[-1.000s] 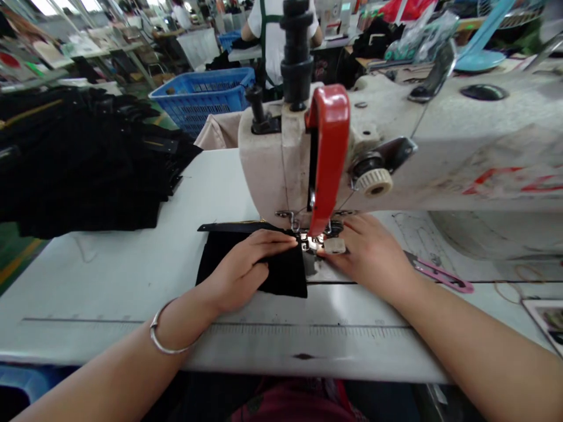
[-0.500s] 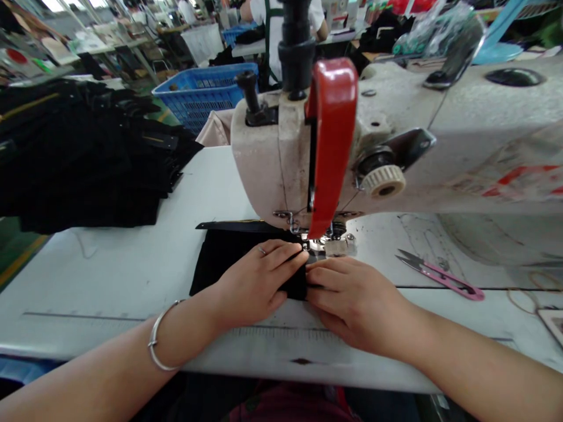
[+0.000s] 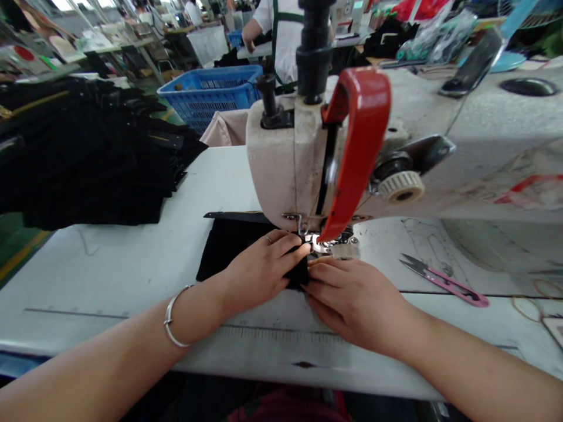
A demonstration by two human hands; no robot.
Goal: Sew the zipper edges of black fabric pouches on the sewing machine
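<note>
A piece of black fabric point(image 3: 229, 246) lies on the sewing machine's white table, its right edge by the lit presser foot point(image 3: 317, 245). A dark strip with a zipper point(image 3: 240, 217) runs along the far edge of the fabric. My left hand point(image 3: 259, 266) rests on top of the fabric, fingers stretched out flat, fingertips close to the foot. At the fabric's near right corner, my right hand point(image 3: 352, 299) is closed with its fingertips on the edge. The fingertips hide part of that edge. Above the foot hangs the red guard-like lever point(image 3: 363, 146) of the sewing machine point(image 3: 275, 170).
Pink-handled thread snips point(image 3: 444, 281) lie right of my right hand. A tall pile of black garments point(image 3: 88, 158) stands on the left. Behind are a blue basket point(image 3: 211, 88) and a person in white point(image 3: 288, 41). A ruler scale point(image 3: 281, 334) marks the table's front.
The black fabric has moved forward, away from me, and my left hand has gone with it. My right hand stays near the corner. The view has shifted slightly.
</note>
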